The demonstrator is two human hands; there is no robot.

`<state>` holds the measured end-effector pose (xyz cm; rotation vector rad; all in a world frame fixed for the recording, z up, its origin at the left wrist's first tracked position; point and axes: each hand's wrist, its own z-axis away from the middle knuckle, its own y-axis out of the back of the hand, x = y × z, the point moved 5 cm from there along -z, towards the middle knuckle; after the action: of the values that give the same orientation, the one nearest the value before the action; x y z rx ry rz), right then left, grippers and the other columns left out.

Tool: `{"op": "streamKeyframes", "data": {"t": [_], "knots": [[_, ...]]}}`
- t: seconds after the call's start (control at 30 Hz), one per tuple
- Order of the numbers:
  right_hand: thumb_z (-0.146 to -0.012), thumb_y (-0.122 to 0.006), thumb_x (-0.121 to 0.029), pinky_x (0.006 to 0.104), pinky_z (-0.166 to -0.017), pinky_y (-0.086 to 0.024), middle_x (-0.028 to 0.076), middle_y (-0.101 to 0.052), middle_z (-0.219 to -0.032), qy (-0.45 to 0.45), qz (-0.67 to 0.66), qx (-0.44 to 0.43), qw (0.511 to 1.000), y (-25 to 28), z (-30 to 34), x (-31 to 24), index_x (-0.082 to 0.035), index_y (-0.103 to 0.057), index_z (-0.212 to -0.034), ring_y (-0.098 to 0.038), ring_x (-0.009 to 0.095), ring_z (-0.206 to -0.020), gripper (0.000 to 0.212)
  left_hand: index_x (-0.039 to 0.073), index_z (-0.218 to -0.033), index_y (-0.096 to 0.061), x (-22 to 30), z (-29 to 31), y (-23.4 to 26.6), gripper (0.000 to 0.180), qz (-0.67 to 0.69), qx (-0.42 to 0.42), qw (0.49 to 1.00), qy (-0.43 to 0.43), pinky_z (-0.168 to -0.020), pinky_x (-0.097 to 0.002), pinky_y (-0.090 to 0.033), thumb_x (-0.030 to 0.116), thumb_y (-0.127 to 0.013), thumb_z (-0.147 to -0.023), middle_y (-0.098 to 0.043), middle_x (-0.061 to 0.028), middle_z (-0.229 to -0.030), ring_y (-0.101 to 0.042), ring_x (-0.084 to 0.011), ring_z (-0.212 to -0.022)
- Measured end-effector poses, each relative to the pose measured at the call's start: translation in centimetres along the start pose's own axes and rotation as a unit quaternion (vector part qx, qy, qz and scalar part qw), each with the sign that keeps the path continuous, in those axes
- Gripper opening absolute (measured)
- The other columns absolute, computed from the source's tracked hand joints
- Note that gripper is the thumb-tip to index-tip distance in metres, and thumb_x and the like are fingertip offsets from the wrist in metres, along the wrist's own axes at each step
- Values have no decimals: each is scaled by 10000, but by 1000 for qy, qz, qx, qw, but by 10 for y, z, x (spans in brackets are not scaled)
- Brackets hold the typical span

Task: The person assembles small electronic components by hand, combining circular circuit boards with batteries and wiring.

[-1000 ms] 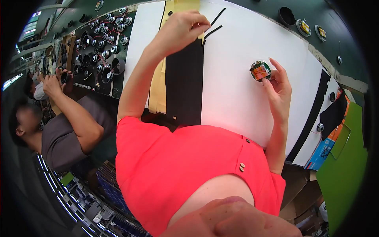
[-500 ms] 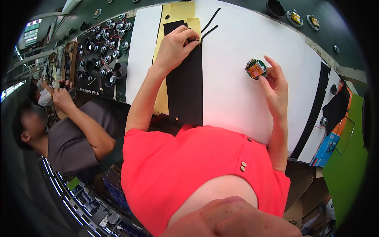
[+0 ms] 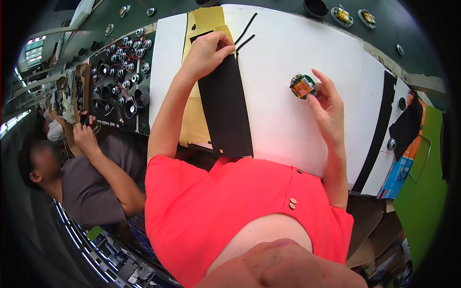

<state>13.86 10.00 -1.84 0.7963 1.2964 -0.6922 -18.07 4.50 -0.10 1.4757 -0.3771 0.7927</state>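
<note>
Curling over the black sheet [image 3: 226, 110], left hand [image 3: 210, 52] — fingers bent in, can't tell if pinching anything | right hand [image 3: 328, 104] gripping round green board [image 3: 303, 87] — between thumb and fingers, over white sheet [image 3: 281, 132]

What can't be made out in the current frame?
Head view:
Left hand: its own curled fingers hide whether anything is pinched.
Round circuit board: underside faces away from the camera; fine wiring too small to trace.
Black sheet: upper part partly covered by the left hand.
Dark object: cut off by the top edge.
Co-worker's held part: too small and dark to identify.
</note>
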Motion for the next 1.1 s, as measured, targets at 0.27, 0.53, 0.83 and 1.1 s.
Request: {"op": "streamKeyframes", "data": {"t": [0.27, 0.53, 0.83, 1.1], "knots": [[-903, -601, 75, 220, -712, -472, 13, -558, -895, -9, 26, 10, 1000, -2, 1, -5, -35, -550, -1424, -527, 58, -733, 534, -25, -980, -706, -5, -32, 28, 206, 100, 29, 995, -12, -706, -257, -566, 180, -700, -987, -705, -35, -836, -691, -112, -768], [-902, -601, 80, 225, -705, -474, 20, -559, -903, -8, 14, 7, 1000, -4, -1, -6, -27, -551, -1419, -531, 67, -728, 530, 46, -942, -736, -29, -202, -10, 142, 300, 34, 953, -33, -606, -245, -486, 187, -742, -953, -682, -1, -772, -599, -82, -670], [-881, -613, 74, 242, -702, -489, 36, -563, -905, -21, 24, 10, 999, -2, 4, -2, -35, -555, -1415, -548, 83, -738, 548, 31, -928, -730, -43, -226, -27, 126, 271, 50, 961, -6, -557, -264, -524, 154, -759, -919, -707, -50, -779, -634, -115, -646], [-895, -622, 65, 226, -743, -483, 30, -611, -928, -22, -84, -9, 996, 12, -2, -7, -15, -505, -1380, -565, 70, -784, 505, -45, -1130, -583, 39, -171, 12, 362, -66, 244, 966, -56, -705, -393, -558, 158, -762, -889, -641, -171, -932, -693, -250, -827]]}}
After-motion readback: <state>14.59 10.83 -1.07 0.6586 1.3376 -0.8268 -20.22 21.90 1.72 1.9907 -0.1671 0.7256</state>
